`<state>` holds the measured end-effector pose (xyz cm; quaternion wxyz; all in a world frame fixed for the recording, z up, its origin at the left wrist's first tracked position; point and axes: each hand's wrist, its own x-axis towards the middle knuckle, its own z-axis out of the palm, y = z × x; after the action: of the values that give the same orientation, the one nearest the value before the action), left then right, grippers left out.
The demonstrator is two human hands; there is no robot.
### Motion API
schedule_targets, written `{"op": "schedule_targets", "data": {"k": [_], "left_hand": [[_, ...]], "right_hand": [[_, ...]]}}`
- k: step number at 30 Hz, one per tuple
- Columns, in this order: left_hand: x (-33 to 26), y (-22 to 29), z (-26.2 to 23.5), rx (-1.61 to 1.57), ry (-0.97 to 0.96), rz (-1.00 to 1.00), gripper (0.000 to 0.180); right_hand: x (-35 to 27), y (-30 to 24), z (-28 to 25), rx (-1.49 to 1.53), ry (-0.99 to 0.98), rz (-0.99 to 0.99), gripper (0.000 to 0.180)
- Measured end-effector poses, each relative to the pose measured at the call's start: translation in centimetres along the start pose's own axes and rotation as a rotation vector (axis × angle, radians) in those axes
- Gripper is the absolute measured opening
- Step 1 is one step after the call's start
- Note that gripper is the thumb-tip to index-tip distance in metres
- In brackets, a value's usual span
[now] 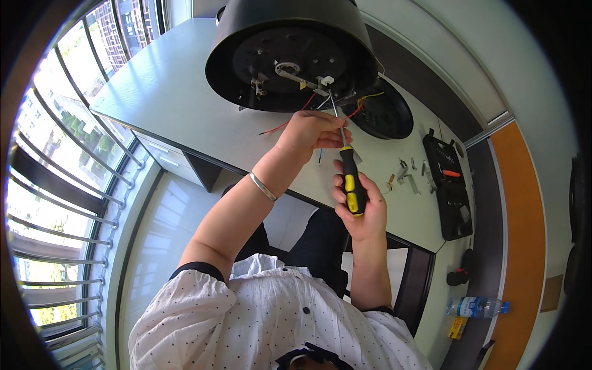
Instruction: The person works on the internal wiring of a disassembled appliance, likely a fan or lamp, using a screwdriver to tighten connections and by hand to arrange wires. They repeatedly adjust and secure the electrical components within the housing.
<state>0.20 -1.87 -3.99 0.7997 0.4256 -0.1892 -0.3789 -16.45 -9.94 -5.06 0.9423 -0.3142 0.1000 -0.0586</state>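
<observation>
Two hands are working on one black round appliance [290,52], which is lying tipped on the far side of the bench [172,92] with its underside facing the person. The right hand [361,206] is gripping a screwdriver [353,185], its fingers clamped round the yellow-and-black handle, and the tip is reaching a small white block [325,80] on the underside. The left hand [311,132] is steadying the shaft, its fingers pinched together around it near the handle.

By my judgement the job is partway along: one black base cover [385,114] is already lying off, to the right of the appliance, and loose red wires [290,123] are trailing out, while the metal bracket [290,74] is still sitting on the underside. A few small metal parts [407,176] are lying on the bench to the right, their exact count too small to tell. One open tool case [450,185] is lying farther right, and one water bottle [478,306] is lying near right.
</observation>
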Motion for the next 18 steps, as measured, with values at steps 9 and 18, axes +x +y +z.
{"op": "schedule_targets", "data": {"k": [9, 18], "left_hand": [[-0.4, 0.2, 0.2, 0.035, 0.062, 0.006, 0.021], [0.7, 0.1, -0.7, -0.081, -0.088, -0.018, 0.020]], "right_hand": [[-0.1, 0.8, 1.1, -0.492, 0.176, -0.205, 0.035], [0.4, -0.5, -0.9, 0.242, -0.141, 0.137, 0.039]]}}
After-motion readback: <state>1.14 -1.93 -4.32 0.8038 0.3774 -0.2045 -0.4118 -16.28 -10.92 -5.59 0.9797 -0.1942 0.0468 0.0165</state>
